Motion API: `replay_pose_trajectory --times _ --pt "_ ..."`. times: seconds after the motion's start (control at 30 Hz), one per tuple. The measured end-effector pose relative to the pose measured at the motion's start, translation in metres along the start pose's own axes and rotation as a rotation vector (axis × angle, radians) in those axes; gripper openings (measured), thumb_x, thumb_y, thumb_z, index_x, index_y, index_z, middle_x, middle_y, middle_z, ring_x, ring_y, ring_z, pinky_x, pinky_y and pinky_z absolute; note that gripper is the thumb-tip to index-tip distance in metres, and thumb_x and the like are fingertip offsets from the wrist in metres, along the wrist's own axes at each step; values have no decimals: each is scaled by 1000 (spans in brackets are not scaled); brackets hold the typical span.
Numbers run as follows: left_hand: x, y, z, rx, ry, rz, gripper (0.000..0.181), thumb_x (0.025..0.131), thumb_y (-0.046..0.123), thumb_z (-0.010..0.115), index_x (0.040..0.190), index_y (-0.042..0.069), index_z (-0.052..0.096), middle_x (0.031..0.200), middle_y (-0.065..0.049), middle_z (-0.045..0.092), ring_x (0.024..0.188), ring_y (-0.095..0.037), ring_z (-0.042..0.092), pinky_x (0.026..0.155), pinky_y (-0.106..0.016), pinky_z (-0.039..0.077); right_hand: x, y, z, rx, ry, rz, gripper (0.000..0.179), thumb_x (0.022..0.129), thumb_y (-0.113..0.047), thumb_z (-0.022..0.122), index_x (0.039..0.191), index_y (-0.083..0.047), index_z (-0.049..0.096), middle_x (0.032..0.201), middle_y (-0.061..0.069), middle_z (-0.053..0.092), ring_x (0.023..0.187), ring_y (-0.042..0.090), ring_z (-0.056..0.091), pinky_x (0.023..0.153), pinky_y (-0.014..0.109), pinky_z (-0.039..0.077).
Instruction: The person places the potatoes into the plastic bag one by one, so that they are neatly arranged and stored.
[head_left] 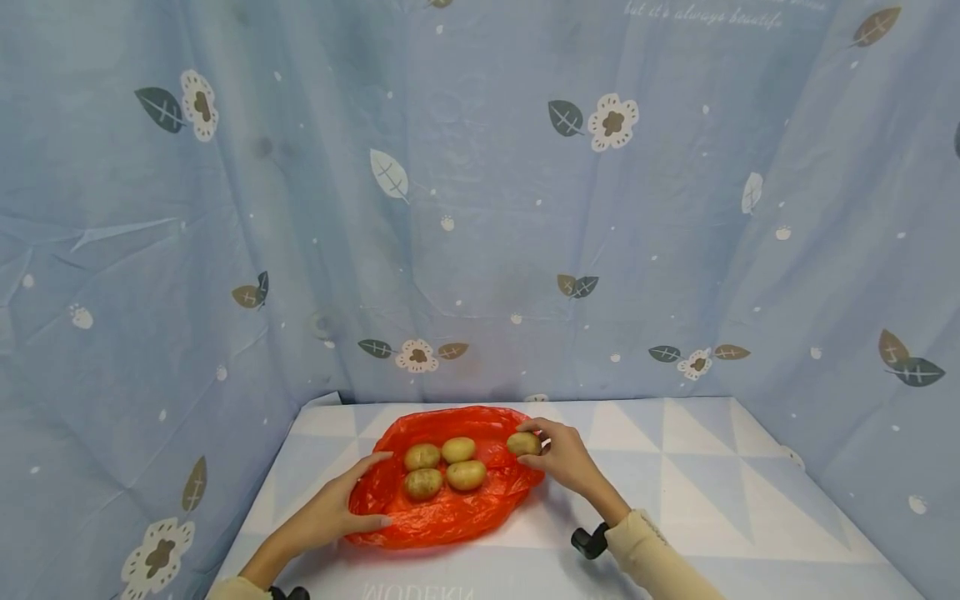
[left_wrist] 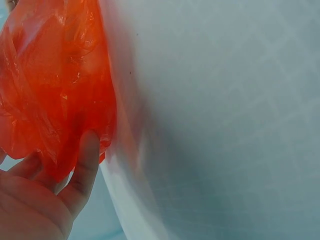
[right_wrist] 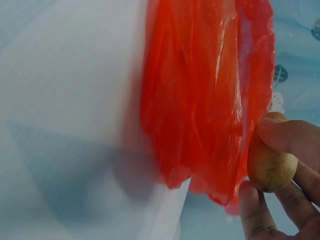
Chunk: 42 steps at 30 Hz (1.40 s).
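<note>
My right hand [head_left: 561, 454] pinches a potato [head_left: 523, 443] between thumb and fingers over the right rim of a red plastic bag [head_left: 450, 533]. In the right wrist view the held potato [right_wrist: 272, 160] is beside the bag's crinkled side [right_wrist: 195, 100]. Several other potatoes [head_left: 467, 475] lie together inside the wide-mouthed bag. At the bag's left end my left hand [head_left: 337, 504] is spread, fingers at the rim and thumb against the front side. The left wrist view shows that thumb [left_wrist: 87, 155] touching the red plastic, with some fingers partly hidden.
The bag rests on a table with a white and pale blue triangle-patterned cover [head_left: 637, 483]. A blue curtain [head_left: 495, 208] printed with leaves and flowers rises behind the table and along both sides.
</note>
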<state>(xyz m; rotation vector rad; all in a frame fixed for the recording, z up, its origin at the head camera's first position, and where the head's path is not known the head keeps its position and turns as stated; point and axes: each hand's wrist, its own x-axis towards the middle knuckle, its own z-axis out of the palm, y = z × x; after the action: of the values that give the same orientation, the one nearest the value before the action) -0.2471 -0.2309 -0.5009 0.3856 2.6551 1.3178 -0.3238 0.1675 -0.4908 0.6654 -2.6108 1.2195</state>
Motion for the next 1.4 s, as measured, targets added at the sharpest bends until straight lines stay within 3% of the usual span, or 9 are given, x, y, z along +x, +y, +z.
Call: replay_pose_trajectory --times 0.37,0.6,0.97,1.4 --pt "2 -1 1 11 9 6 95 79 40 90 156 20 40 154 -19 45 134 -45 48 98 -62 51 9 -9 19 -43 -42 -34 39 77 -11 90 113 -14 73 101 -4 71 84 14 61 73 28 53" --pt "0 0 0 13 10 13 94 79 40 89 156 20 39 154 -19 45 135 -45 47 100 -63 50 15 -7 31 -36 -53 -12 40 78 -13 90 115 -10 74 105 -2 72 89 16 62 78 31 54" --pt "0 -1 1 15 7 8 93 79 40 89 156 21 40 155 -19 44 135 -46 47 101 -64 49 24 -3 46 -52 -99 23 37 80 -10 89 114 -10 73 112 1 71 103 22 62 95 45 53" --pt "0 -2 1 23 14 13 93 79 40 90 156 22 40 155 -18 44 136 -45 46 102 -65 47 23 5 53 -71 -124 49 35 79 -7 89 110 -8 72 108 3 72 101 22 63 94 45 55"
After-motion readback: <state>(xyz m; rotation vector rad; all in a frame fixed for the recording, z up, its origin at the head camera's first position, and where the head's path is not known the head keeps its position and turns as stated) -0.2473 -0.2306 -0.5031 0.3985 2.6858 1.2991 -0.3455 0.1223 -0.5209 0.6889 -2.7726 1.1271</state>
